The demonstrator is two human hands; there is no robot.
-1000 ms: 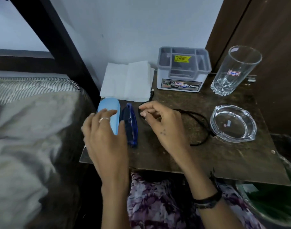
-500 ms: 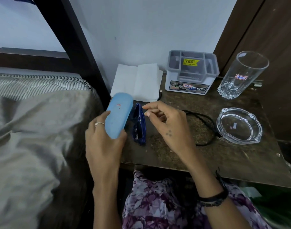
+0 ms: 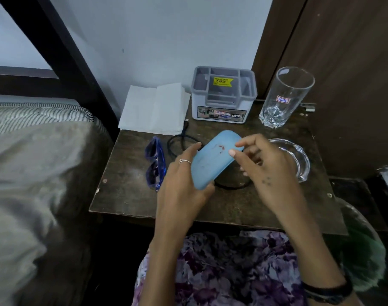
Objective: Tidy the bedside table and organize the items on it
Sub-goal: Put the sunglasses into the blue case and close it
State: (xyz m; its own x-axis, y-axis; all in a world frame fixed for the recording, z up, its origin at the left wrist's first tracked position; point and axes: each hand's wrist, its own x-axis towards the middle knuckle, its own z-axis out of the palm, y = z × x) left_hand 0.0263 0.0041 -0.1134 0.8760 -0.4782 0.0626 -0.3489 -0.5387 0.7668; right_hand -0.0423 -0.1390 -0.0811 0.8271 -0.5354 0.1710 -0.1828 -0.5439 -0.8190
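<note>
Scanning left to right: blue sunglasses lying on tabletop, folded, untouched. Black cable coiled beside them. Light-blue glasses case held above tabletop, lower end gripped by left hand, fingers curled round it. Upper end pinched by right hand. Case looks closed. Risk: glass ashtray just under right hand, could be knocked; cable could be snagged when case is lowered.

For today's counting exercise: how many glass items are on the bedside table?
2. A tall drinking glass stands at the back right corner; a glass ashtray lies in front of it, partly hidden behind the right hand.
</note>
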